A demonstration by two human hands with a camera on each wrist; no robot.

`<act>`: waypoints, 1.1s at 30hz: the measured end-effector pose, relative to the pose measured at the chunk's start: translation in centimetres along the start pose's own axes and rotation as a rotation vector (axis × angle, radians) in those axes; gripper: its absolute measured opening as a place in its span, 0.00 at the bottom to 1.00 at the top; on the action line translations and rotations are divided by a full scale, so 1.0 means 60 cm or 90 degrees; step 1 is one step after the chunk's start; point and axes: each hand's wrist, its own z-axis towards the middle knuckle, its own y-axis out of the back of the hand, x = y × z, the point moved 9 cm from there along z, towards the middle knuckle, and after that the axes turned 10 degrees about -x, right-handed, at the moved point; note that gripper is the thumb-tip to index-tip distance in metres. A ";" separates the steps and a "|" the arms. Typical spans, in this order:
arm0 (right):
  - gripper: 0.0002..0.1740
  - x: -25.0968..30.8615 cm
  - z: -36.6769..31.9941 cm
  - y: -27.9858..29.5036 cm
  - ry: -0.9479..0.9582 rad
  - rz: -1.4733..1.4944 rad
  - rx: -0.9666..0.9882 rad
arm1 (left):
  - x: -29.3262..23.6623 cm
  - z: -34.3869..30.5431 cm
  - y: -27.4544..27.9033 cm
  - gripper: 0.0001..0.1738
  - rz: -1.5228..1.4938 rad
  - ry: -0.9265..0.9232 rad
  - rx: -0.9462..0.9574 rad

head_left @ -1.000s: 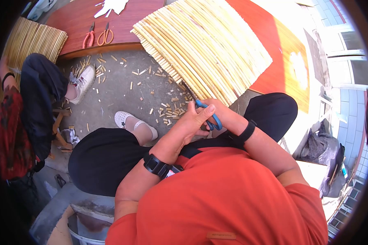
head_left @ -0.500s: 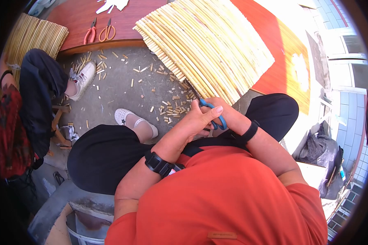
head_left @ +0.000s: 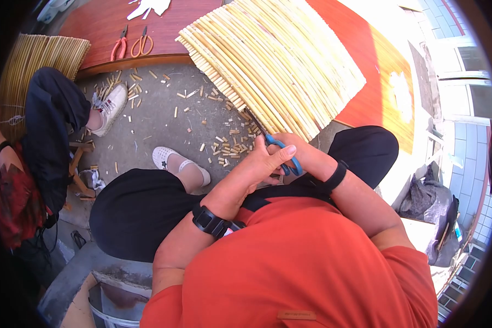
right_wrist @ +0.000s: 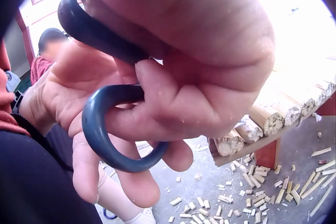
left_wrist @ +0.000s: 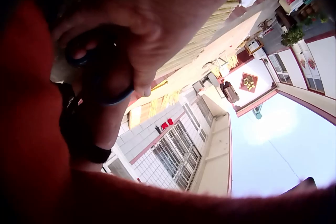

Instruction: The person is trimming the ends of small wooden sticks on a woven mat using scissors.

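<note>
My right hand (head_left: 302, 152) holds a pair of scissors by its blue handles (head_left: 296, 165), with fingers through a loop in the right wrist view. The dark blade (head_left: 259, 123) reaches the near corner of a mat of pale stalks (head_left: 279, 65). Against the handles and the right hand lies my left hand (head_left: 258, 163), its thumb laid across from above. Its fingers (right_wrist: 137, 187) extend loosely behind the lower loop in the right wrist view. Cut stalk ends (right_wrist: 231, 144) line the mat's edge close by.
The mat lies on a reddish wooden table (head_left: 361, 104). Red-handled pliers (head_left: 119, 48) and orange-handled scissors (head_left: 142, 44) rest on another table part. Short stalk offcuts (head_left: 232, 147) litter the floor. A second person's leg (head_left: 60, 101) and another stalk mat (head_left: 46, 57) are at the left.
My hands and the scissors have shifted slightly right along the mat's corner. At the left, the second person's forearm has come lower and the other mat has shifted down.
</note>
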 end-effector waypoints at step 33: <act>0.15 0.011 0.008 0.004 -0.106 -0.175 -0.046 | -0.062 0.117 0.173 0.16 -0.155 -0.125 -0.252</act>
